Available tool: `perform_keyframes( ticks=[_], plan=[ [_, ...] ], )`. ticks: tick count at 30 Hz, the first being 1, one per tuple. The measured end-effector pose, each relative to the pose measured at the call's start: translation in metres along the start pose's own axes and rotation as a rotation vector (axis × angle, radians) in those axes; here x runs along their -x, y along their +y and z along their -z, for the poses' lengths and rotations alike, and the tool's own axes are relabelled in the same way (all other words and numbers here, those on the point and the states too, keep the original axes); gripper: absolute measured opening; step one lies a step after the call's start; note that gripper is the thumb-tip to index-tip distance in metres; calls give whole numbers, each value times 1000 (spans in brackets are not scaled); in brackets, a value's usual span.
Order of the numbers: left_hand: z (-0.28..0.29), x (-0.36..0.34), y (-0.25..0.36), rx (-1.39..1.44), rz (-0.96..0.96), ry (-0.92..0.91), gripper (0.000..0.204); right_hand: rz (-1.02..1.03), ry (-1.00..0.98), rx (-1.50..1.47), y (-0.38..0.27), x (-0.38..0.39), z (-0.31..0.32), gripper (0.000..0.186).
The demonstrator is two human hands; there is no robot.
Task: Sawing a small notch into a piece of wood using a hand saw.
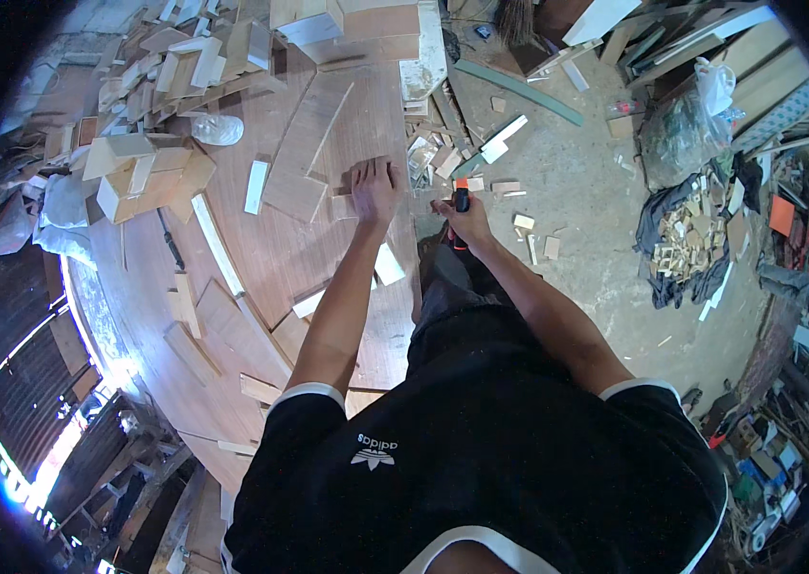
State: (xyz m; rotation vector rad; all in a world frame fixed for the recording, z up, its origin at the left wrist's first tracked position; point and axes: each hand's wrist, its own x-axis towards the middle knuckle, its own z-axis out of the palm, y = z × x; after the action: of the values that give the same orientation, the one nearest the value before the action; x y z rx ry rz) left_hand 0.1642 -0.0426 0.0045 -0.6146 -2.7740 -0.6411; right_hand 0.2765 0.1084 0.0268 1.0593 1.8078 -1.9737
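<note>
My left hand presses down at the edge of the wooden bench, its fingers bent over a small wood piece. Only one end of that piece shows beside the hand. Just past the bench edge, my right hand is closed round an orange-and-black handled tool. Seen from above, its working end is hidden, so its exact kind cannot be told. A wide flat board lies to the left of my left hand, with a short white-faced strip beyond it.
Wooden boxes and a heap of offcuts crowd the bench's far left. A screwdriver-like tool lies near a long strip. Scraps and a green plank lie on the floor, near a cloth of offcuts.
</note>
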Motion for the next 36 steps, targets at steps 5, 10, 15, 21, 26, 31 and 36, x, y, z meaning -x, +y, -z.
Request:
perform_keyframes(
  ticks=[5, 10, 15, 21, 26, 31, 36],
  plan=[
    [-1, -5, 10, 32, -3, 15, 12, 7, 141, 77, -14, 9, 26, 23],
    [-6, 4, -3, 14, 30, 13, 15, 51, -78, 147, -83, 62, 47, 24],
    [-10, 1, 0, 52, -6, -20, 18, 45, -67, 106, -165, 135, 49, 20],
    [-19, -4, -8, 11, -97, -131, 23, 166, -60, 171, -213, 183, 26, 21],
    [-28, -1, -13, 8, -45, -65, 30, 257, -24, 191, -223, 169, 7, 19],
    [-32, -4, -11, 0, -41, -50, 30, 123, -121, 101, -240, 143, -4, 21],
    [-38, -2, -20, -1, -35, -105, 30, 83, -216, 29, -228, 114, -16, 15]
  ],
)
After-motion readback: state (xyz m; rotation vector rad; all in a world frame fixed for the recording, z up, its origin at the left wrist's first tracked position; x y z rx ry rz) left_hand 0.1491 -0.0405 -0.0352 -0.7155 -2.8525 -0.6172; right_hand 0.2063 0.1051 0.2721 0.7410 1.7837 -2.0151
